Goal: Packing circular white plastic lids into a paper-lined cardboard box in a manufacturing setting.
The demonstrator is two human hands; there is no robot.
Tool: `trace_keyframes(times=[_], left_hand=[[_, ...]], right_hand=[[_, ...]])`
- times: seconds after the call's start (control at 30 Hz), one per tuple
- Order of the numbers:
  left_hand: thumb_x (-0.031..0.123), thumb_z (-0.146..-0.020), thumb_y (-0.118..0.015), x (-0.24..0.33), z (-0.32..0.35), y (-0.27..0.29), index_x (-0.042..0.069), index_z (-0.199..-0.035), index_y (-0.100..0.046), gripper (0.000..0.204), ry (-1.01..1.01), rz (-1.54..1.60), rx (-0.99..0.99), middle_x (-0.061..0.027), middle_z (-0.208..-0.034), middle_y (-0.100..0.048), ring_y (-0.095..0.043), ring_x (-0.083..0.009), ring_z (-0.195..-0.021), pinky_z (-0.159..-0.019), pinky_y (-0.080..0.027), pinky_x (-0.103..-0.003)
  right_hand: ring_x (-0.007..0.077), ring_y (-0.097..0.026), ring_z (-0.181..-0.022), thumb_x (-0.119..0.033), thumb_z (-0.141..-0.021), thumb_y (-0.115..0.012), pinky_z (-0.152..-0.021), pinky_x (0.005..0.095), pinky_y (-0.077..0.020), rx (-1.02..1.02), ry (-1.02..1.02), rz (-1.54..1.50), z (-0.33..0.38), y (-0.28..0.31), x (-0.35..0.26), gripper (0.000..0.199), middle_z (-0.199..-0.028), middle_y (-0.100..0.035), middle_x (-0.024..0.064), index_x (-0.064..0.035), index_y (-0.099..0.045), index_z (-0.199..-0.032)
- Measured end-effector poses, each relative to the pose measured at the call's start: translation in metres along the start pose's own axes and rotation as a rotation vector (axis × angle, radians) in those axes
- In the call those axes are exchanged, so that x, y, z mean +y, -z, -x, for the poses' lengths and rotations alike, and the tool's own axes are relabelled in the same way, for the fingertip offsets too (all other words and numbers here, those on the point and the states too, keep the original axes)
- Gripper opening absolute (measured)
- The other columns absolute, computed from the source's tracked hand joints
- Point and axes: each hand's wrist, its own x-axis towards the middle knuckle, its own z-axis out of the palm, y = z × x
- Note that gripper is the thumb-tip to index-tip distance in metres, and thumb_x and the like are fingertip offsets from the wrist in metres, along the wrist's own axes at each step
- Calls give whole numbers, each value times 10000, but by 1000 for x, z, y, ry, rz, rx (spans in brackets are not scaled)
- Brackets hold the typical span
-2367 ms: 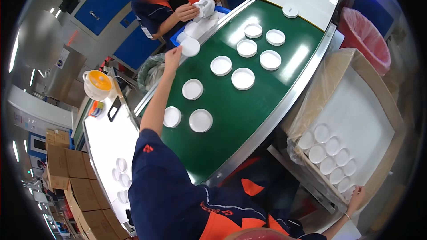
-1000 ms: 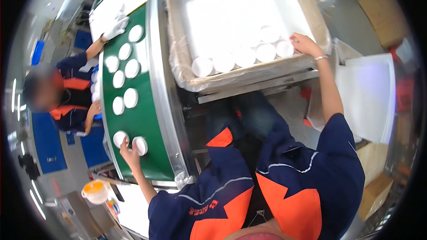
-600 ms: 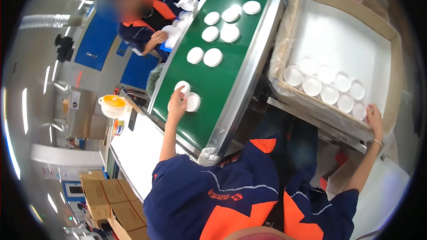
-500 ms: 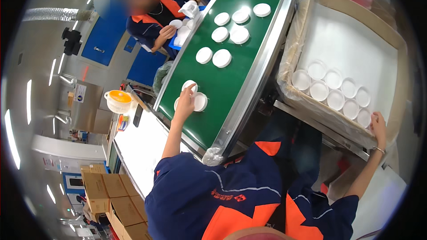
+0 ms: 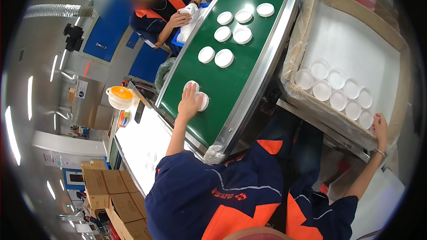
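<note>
My left hand point(image 5: 189, 105) lies over the green conveyor belt point(image 5: 187, 69), its fingers stretched out and touching two white round lids. One lid point(image 5: 191, 84) is under the fingertips; the other lid point(image 5: 203, 102) sits beside the fingers, partly covered. At the near right corner of a plastic-lined carton point(image 5: 400, 80), my right hand point(image 5: 380, 128) has its fingers curled in. Whatever they may hold is hidden. Close to them is a white round piece point(image 5: 366, 119), the end one of several set in two rows on the carton's white bottom sheet.
Several more white lids point(image 5: 223, 58) lie farther up the belt. A metal rail point(image 5: 253, 73) runs between belt and carton. Across the belt, a co-worker handles a white cloth-like item point(image 5: 191, 12) above a blue bin. A yellow-and-white basket point(image 5: 120, 98) stands by a white tabletop point(image 5: 142, 140).
My left hand has flattened and shifted slightly right; the lid at its left is gone from the belt. A faint round shape appears on the white tabletop. The co-worker's hands have come together.
</note>
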Motion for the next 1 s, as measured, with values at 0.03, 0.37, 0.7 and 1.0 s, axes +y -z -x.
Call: trace_keyframes(times=[0.03,0.37,0.7,1.0], left_hand=[[357,-905,-488,3,0,-2,13,-1355,-383,576,26,-32,8,-231,-1426,-327,-289,-395,-1326,-1075,-286,-405],[141,-853,-544,28,33,23,85,-1167,-520,320,326,-163,199,-221,-1081,-547,-517,-368,-1033,-753,-452,-445],[120,-887,-529,49,15,49,6,-1007,-546,166,238,368,171,-150,-774,-660,-657,-287,-710,-626,-491,-375],[332,-921,-533,273,-10,43,81,-1247,-501,413,-128,2459,-682,-71,-1265,-536,-503,-225,-1185,-1011,-401,-419]], right_hand=[[95,-508,-603,-224,-926,-506,-523,228,-419,2,-3,1,1,2,2,236,-687,-531,36,-37,-557,-1059],[143,-518,-593,-185,-917,-509,-567,288,-416,81,66,58,8,-2,-26,184,-660,-537,73,-29,-563,-997],[152,-541,-638,-229,-916,-517,-603,298,-440,52,26,75,11,7,-21,236,-692,-562,78,-34,-571,-1037],[169,-574,-680,-231,-922,-516,-637,298,-463,124,146,100,9,3,-30,254,-750,-611,102,-34,-581,-1069]])
